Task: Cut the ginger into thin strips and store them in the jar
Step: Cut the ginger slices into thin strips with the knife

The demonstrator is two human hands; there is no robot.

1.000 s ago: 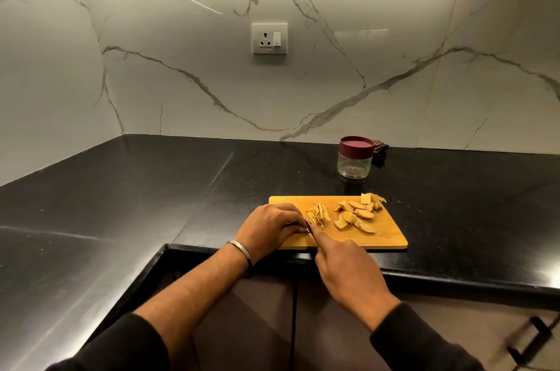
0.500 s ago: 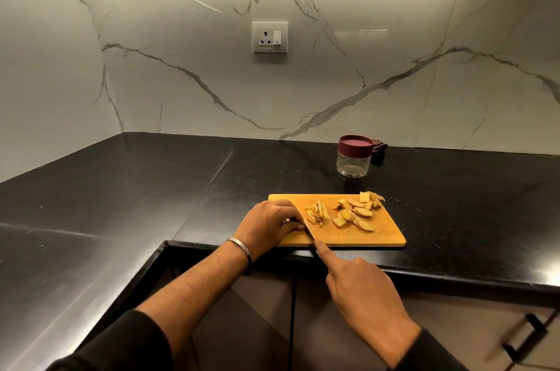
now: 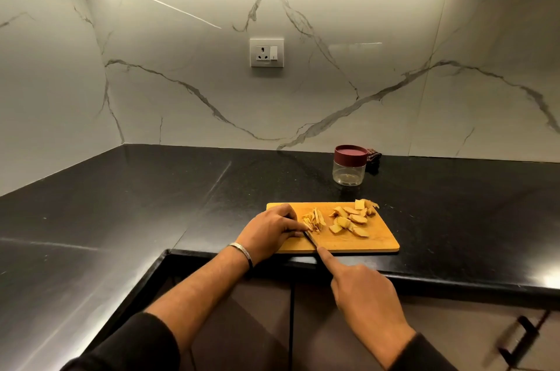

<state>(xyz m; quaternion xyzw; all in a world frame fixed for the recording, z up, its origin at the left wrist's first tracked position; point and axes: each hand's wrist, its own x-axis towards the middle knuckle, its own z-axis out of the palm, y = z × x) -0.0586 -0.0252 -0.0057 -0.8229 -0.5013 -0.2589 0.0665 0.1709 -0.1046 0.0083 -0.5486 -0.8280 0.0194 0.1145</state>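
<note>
Nearest to you, your right hand (image 3: 365, 289) grips the knife (image 3: 311, 239) with the forefinger stretched along its spine; the handle is hidden inside your fist, and the dark blade runs up and left onto the cutting board (image 3: 375, 242). The blade tip sits right at the fingertips of your left hand (image 3: 270, 230), which rests curled on the board's left part, knuckles up, a metal bracelet (image 3: 242, 252) on the wrist. Whether those fingers pin a piece of ginger under them you cannot tell, as they cover that spot.

Just beyond your left fingertips lies a small heap of thin ginger strips (image 3: 313, 220). To its right, spread over the board's far right part, lie the thicker ginger slices (image 3: 351, 219), uncut, one or two at the far corner overhanging the edge. The board sits at the front edge of the black counter (image 3: 151, 204).

Farther back, well apart from the board, stands the jar (image 3: 349, 165): clear body, maroon lid on, nothing visible inside. A dark cloth-like thing (image 3: 373, 160) lies just behind it by the marble wall, where a socket (image 3: 266, 52) is mounted.
</note>
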